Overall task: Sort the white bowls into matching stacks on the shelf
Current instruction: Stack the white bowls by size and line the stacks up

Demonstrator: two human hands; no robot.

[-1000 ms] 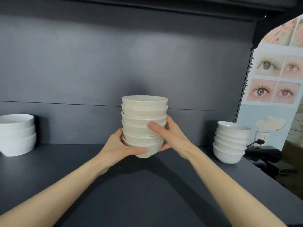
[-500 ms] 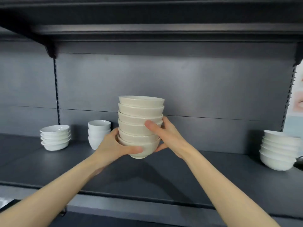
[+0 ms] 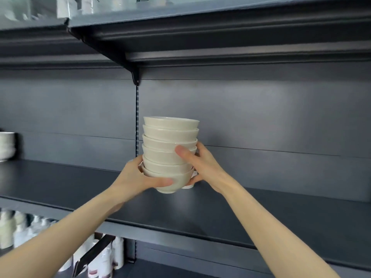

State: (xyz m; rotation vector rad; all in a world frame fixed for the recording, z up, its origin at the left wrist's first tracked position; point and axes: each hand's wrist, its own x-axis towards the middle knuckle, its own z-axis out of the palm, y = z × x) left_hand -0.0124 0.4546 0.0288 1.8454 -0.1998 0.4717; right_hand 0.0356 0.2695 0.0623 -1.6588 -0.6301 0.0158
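A stack of several cream-white bowls point(image 3: 169, 149) hangs in the air just above the dark shelf point(image 3: 261, 213), near its middle. My left hand point(image 3: 138, 177) grips the bottom bowl from the left, thumb across its front. My right hand point(image 3: 202, 165) holds the stack's right side, with the thumb pressed on the middle bowls. A bit of another white bowl point(image 3: 189, 182) shows behind the stack on the shelf, mostly hidden. Another stack of white bowls point(image 3: 6, 145) stands at the far left edge of the shelf.
An upper shelf point(image 3: 200, 37) with a black bracket point(image 3: 134, 77) overhangs the space. A slotted upright point(image 3: 137, 117) runs down the back panel behind the stack. Below the shelf at the left stand several white bottles point(image 3: 104, 259).
The view has swung left along the shelf with the stack carried in both hands. The right-hand bowl stack has left the view; the grip is unchanged.
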